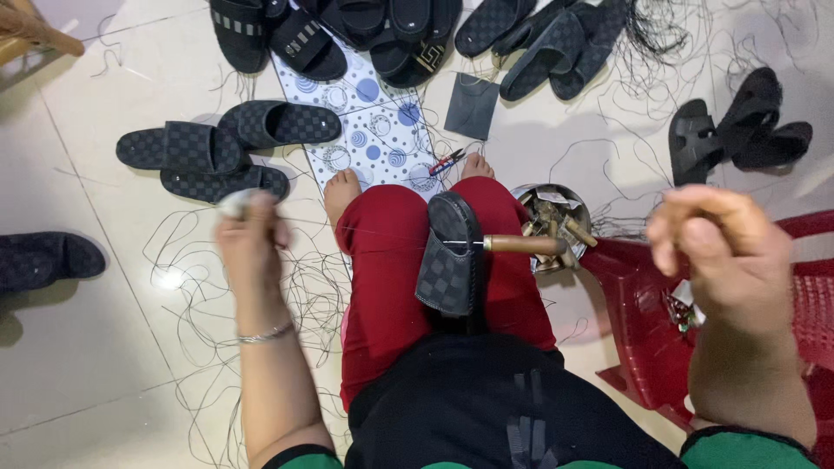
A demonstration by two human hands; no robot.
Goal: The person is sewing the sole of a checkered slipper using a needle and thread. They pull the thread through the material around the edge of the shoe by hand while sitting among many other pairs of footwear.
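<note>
Outward to each side, both arms drawn wide: left hand (pixel 252 230) blurred, curled around something small and pale; right hand (pixel 714 252) bunched into a loose fist above a red plastic stool (pixel 643 347), contents impossible to tell. Between them, pulled taut, thin thread (pixel 382 234) leading to a dark checkered slipper (pixel 450 256) clamped between red-trousered knees, wooden-handled awl (pixel 521 245) stuck through its edge. Beyond, a metal tin (pixel 556 221) of tools, loose thread on the floor (pixel 104 347), more slippers (pixel 217 152).
</note>
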